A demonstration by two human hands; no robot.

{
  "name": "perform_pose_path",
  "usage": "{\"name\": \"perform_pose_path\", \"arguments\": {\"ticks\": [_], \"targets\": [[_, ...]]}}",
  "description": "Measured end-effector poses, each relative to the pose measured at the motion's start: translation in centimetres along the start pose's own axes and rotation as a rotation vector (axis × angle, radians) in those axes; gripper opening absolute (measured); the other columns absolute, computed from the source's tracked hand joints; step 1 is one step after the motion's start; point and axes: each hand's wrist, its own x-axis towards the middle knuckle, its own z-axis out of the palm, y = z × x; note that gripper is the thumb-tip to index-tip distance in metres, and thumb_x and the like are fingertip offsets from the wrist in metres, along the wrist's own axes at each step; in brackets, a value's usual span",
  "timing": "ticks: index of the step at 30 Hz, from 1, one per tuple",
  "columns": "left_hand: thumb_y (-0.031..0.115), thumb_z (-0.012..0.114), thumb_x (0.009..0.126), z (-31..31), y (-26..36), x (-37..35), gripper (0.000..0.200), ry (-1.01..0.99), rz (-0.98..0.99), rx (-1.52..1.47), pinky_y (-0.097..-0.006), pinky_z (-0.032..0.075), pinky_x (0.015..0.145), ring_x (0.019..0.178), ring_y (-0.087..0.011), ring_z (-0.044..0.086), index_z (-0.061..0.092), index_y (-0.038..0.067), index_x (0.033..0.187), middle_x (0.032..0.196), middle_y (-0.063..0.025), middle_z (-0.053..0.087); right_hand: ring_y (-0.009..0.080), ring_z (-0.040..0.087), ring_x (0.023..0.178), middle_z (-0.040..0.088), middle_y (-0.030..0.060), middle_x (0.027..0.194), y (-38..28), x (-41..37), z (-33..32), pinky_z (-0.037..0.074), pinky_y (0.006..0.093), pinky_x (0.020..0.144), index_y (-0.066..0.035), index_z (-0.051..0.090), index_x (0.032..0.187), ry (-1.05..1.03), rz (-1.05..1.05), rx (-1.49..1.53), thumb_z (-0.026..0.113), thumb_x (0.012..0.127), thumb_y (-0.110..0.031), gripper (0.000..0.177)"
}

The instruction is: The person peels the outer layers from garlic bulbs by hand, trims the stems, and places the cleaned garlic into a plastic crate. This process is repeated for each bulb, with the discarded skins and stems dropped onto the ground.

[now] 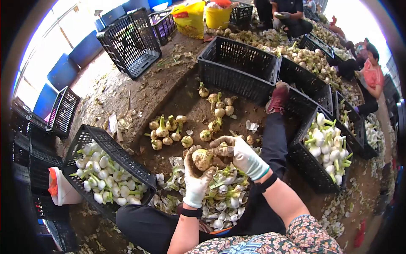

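Observation:
A garlic bulb (202,159) with dirty outer skin is held in front of my body. My left hand (195,178), in a soiled white glove, has its fingers wrapped round the bulb. My right hand (240,155), gloved too, is closed at the stem side of the same bulb, its fingers pressed on the stem. Just beyond my hands, unpeeled bulbs (162,130) lie on the brown ground in loose groups. Below my hands, between my legs, is a heap of peeled skins and leaves (224,199).
A tilted black crate (111,146) of white garlic stands at the left, beside a white bucket (67,192). Another crate (311,158) of garlic stands at the right. Further black crates (241,82) lie ahead. Co-workers (372,78) sit by garlic piles (306,59) at the upper right.

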Motion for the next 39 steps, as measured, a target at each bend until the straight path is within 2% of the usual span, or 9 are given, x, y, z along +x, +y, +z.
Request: {"name": "perform_pose_path", "arguments": {"ticks": [5, 19, 22, 25, 27, 29, 30, 35, 39], "targets": [[-0.005, 0.081, 0.07, -0.2, 1.5, -2.9, 0.08, -0.034, 0.109, 0.175, -0.0332, 0.049, 0.098, 0.117, -0.0204, 0.055, 0.037, 0.007, 0.136, 0.131, -0.0078, 0.049, 0.0098, 0.063, 0.096, 0.067, 0.0027, 0.108, 4.5, -3.2, 3.1, 0.049, 0.0248, 0.088, 0.0, 0.058, 0.125, -0.033, -0.18, 0.277, 0.069, 0.092, -0.02, 0.039], [-0.011, 0.08, 0.065, -1.4, 3.9, -6.7, 0.081, -0.042, 0.221, 0.449, -0.033, 0.048, 0.097, 0.112, -0.0201, 0.055, 0.037, 0.007, 0.131, 0.125, -0.009, 0.049, 0.0126, 0.063, 0.101, 0.068, 0.0091, 0.112, 5.5, -6.4, 4.4, 0.051, 0.0278, 0.09, 0.005, 0.061, 0.123, -0.087, -0.249, -0.191, 0.063, 0.092, -0.008, 0.034], [-0.007, 0.081, 0.069, -0.5, 5.4, -7.2, 0.078, -0.043, 0.229, 0.325, -0.0335, 0.049, 0.096, 0.111, -0.0208, 0.057, 0.039, 0.009, 0.133, 0.124, -0.0081, 0.052, 0.013, 0.063, 0.102, 0.068, 0.0085, 0.112, 4.9, -6.6, 3.7, 0.05, 0.0287, 0.093, 0.005, 0.061, 0.123, -0.113, -0.19, -0.143, 0.059, 0.082, 0.005, 0.041], [0.026, 0.069, 0.092, -0.4, 8.2, -7.5, 0.054, 0.015, -0.209, -0.201, -0.0373, 0.058, 0.08, 0.098, -0.0218, 0.064, 0.043, 0.012, 0.137, 0.121, -0.011, 0.06, 0.0057, 0.053, 0.072, 0.066, 0.0022, 0.102, 3.9, -6.9, 3.0, 0.042, 0.0204, 0.065, 0.002, 0.064, 0.115, -0.151, -0.561, -0.495, 0.043, 0.073, 0.012, 0.048], [0.033, 0.063, 0.096, -0.5, 9.0, -7.4, 0.054, -0.018, -0.269, -0.232, -0.0349, 0.059, 0.076, 0.096, -0.0211, 0.065, 0.039, 0.012, 0.14, 0.12, -0.012, 0.059, 0.0079, 0.055, 0.078, 0.066, 0.0054, 0.105, 3.6, -7.0, 3.0, 0.044, 0.0218, 0.071, 0.003, 0.062, 0.115, -0.181, -0.71, -0.682, 0.043, 0.073, 0.012, 0.048], [0.025, 0.065, 0.095, -0.6, 8.3, -7.7, 0.056, 0.004, -0.162, -0.022, -0.0326, 0.057, 0.083, 0.1, -0.0197, 0.062, 0.037, 0.012, 0.142, 0.122, -0.0111, 0.057, 0.0124, 0.057, 0.09, 0.065, 0.0111, 0.111, 3.8, -7.9, 4.2, 0.045, 0.0258, 0.083, 0.004, 0.059, 0.116, -0.027, -0.446, -0.494, 0.054, 0.076, 0.01, 0.041], [0.021, 0.066, 0.095, -0.3, 7.8, -7.8, 0.057, 0.03, -0.07, 0.109, -0.0319, 0.055, 0.087, 0.103, -0.0189, 0.061, 0.036, 0.011, 0.142, 0.124, -0.0106, 0.055, 0.0119, 0.057, 0.107, 0.067, 0.0075, 0.113, 3.1, -8.9, 4.8, 0.044, 0.0283, 0.096, 0.002, 0.059, 0.123, -0.043, -0.373, -0.474, 0.079, 0.083, -0.02, 0.049], [-0.011, 0.075, 0.073, 0.4, 6.4, -8.7, 0.076, -0.022, 0.293, 0.619, -0.0294, 0.047, 0.098, 0.113, -0.0172, 0.054, 0.036, 0.008, 0.135, 0.123, -0.007, 0.05, 0.0162, 0.066, 0.095, 0.068, 0.0096, 0.11, 7.0, -8.0, 6.7, 0.055, 0.0283, 0.083, 0.005, 0.062, 0.118, 0.126, -0.178, 0.327, 0.062, 0.084, 0.011, 0.035], [-0.014, 0.069, 0.078, 0.2, 6.4, -9.2, 0.068, 0.014, 0.086, 0.249, -0.0288, 0.048, 0.094, 0.108, -0.0163, 0.056, 0.037, 0.009, 0.134, 0.12, -0.0062, 0.051, 0.0176, 0.067, 0.096, 0.068, 0.0114, 0.113, 7.0, -8.6, 6.8, 0.056, 0.0299, 0.084, 0.004, 0.062, 0.117, 0.063, -0.174, 0.39, 0.062, 0.086, 0.01, 0.031]]}}
